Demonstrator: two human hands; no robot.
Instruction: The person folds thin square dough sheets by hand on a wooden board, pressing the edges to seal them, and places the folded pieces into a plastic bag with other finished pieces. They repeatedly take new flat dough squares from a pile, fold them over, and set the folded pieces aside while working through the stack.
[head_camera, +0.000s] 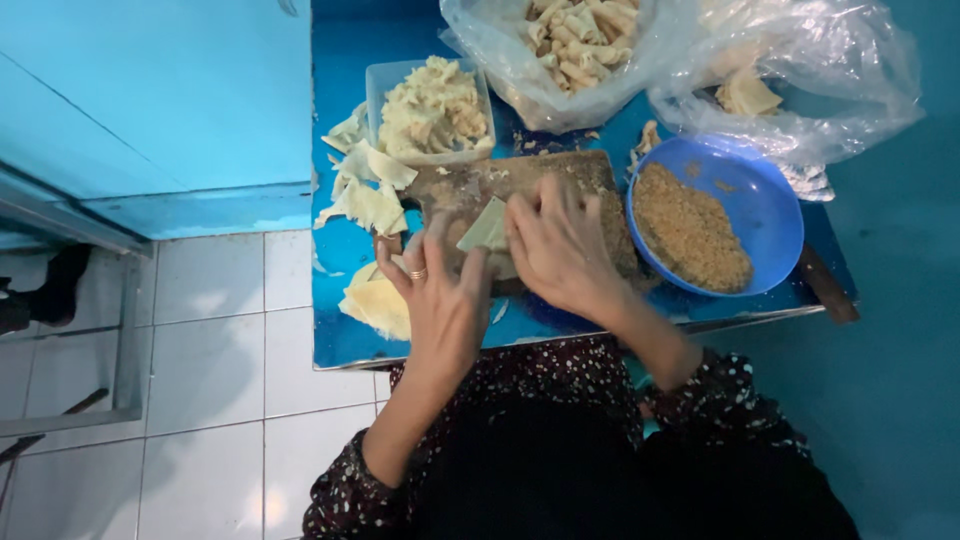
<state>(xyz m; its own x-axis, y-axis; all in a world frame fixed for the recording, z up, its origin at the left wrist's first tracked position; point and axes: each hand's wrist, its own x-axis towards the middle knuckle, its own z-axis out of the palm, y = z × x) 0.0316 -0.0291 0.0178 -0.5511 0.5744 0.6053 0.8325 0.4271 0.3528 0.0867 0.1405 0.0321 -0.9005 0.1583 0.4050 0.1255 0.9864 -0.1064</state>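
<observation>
Loose pale wrapper sheets (365, 200) are lying thin and floppy on the blue table (335, 330), beside a tub (432, 110) of scraps. The left hand (440, 300), fingers curled, is pinching one wrapper (486, 228) over the worn wooden board (520, 190); the right hand (560, 250) is pressing it down, fingers half bent. It looks light, soft, tearable: best held at the edges. Rightward, a blue bowl (765, 200) is holding gritty crumbs, with crinkled bags (800, 90) behind.
</observation>
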